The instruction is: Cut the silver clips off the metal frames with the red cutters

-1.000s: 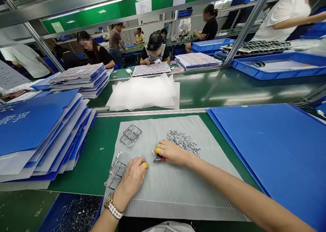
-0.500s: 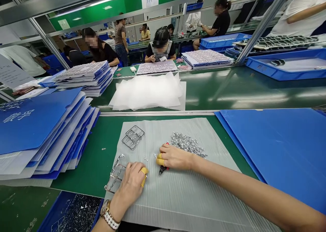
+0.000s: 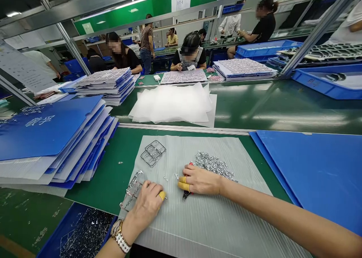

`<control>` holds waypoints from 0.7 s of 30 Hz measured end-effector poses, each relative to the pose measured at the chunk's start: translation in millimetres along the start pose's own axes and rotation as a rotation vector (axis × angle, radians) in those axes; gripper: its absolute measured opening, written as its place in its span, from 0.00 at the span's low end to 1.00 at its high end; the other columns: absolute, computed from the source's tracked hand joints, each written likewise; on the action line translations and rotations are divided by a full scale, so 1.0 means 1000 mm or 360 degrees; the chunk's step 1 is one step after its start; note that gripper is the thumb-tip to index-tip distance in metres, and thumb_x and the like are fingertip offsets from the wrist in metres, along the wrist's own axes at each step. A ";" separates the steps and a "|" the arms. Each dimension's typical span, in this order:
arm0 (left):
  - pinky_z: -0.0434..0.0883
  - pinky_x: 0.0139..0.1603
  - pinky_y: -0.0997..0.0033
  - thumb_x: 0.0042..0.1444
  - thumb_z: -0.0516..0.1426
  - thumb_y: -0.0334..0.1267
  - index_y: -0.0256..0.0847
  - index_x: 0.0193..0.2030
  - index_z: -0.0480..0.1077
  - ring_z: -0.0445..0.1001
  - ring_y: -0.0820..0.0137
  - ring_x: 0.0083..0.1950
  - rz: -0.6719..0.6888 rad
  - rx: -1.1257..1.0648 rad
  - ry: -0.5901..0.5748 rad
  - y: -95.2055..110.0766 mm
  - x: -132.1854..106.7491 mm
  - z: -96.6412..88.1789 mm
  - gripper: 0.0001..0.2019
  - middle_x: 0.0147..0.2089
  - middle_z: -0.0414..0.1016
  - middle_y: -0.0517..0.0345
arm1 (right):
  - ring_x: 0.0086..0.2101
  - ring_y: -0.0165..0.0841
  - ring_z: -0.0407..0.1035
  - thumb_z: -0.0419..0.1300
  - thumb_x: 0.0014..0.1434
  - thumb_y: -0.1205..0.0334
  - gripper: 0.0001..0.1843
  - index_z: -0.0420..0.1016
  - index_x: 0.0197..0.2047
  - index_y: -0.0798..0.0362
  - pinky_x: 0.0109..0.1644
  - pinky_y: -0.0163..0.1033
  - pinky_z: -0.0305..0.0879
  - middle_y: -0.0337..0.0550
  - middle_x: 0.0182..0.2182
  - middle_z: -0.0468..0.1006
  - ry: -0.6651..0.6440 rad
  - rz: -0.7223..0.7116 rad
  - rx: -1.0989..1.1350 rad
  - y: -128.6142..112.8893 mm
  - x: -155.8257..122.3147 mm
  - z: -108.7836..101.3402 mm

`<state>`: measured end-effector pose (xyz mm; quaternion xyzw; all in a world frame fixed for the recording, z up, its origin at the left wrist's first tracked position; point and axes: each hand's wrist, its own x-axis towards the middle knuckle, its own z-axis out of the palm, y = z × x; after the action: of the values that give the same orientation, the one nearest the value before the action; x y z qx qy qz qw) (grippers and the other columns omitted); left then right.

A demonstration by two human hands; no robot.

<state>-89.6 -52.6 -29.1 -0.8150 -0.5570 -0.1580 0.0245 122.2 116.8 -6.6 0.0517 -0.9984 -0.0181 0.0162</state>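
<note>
A stack of blue plastic sheets [image 3: 70,124] leans at the far left. On the pale foam sheet [image 3: 215,220], a chromed sprue frame [image 3: 131,192] lies partly under the left hand [image 3: 149,201], its long side slanting away from the person. The left fingers bend close together; whether they pinch the frame, I cannot tell. Beyond, two overlapping sprue frames [image 3: 153,153] lie flat. Loose clipped bits [image 3: 165,178] sit between the hands, just ahead of the left fingertips. The right hand [image 3: 195,179] has its fingers curled around red-handled nippers [image 3: 185,195], whose black tips point back toward the person. The near frame lies left of these tips, with the left hand nearer to it. A heap of small chromed parts [image 3: 216,165] lies just beyond the right hand.
</note>
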 end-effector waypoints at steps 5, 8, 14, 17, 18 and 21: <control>0.66 0.41 0.64 0.59 0.50 0.30 0.41 0.37 0.69 0.69 0.67 0.37 -0.0511 -0.0787 0.0132 0.009 0.002 -0.005 0.08 0.37 0.73 0.53 | 0.35 0.34 0.60 0.44 0.67 0.69 0.14 0.71 0.44 0.54 0.42 0.40 0.52 0.42 0.31 0.72 0.0045 -0.0107 -0.0110 0.001 0.000 0.005; 0.68 0.37 0.68 0.58 0.54 0.37 0.40 0.35 0.69 0.70 0.69 0.34 -0.1005 -0.1480 0.0263 0.022 0.007 0.004 0.05 0.35 0.72 0.54 | 0.35 0.35 0.60 0.44 0.67 0.69 0.15 0.70 0.47 0.54 0.42 0.41 0.53 0.43 0.31 0.72 0.0097 -0.0029 -0.0014 0.005 -0.003 0.010; 0.70 0.39 0.66 0.55 0.57 0.42 0.39 0.36 0.70 0.72 0.68 0.35 -0.1210 -0.2078 0.0438 0.029 0.004 0.025 0.09 0.37 0.72 0.53 | 0.39 0.35 0.62 0.52 0.56 0.74 0.21 0.67 0.53 0.53 0.44 0.39 0.55 0.45 0.38 0.74 0.0105 0.0189 0.0528 0.017 -0.007 0.011; 0.69 0.37 0.67 0.56 0.56 0.44 0.38 0.39 0.70 0.71 0.68 0.33 -0.1246 -0.2157 0.0405 0.025 -0.002 0.025 0.11 0.33 0.72 0.54 | 0.39 0.34 0.63 0.53 0.51 0.78 0.27 0.66 0.54 0.52 0.45 0.39 0.56 0.44 0.38 0.74 0.0119 0.0277 0.0736 0.020 -0.006 0.010; 0.69 0.36 0.68 0.56 0.55 0.44 0.38 0.39 0.70 0.71 0.68 0.33 -0.1247 -0.2161 0.0388 0.024 -0.003 0.025 0.11 0.32 0.72 0.54 | 0.39 0.35 0.63 0.53 0.51 0.77 0.26 0.67 0.53 0.52 0.44 0.39 0.55 0.44 0.38 0.74 0.0114 0.0274 0.0752 0.020 -0.005 0.010; 0.69 0.33 0.70 0.56 0.56 0.44 0.38 0.37 0.69 0.70 0.70 0.32 -0.1248 -0.2144 0.0379 0.022 -0.002 0.025 0.10 0.33 0.71 0.55 | 0.37 0.36 0.62 0.54 0.54 0.75 0.20 0.69 0.49 0.52 0.41 0.39 0.54 0.44 0.35 0.74 0.0075 0.0180 0.0641 0.018 -0.001 0.011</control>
<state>-64.5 -56.7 -50.8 -0.3761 -0.5817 -0.5448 -0.4726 120.7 135.4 -16.7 -0.0019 -0.9825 0.1841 0.0299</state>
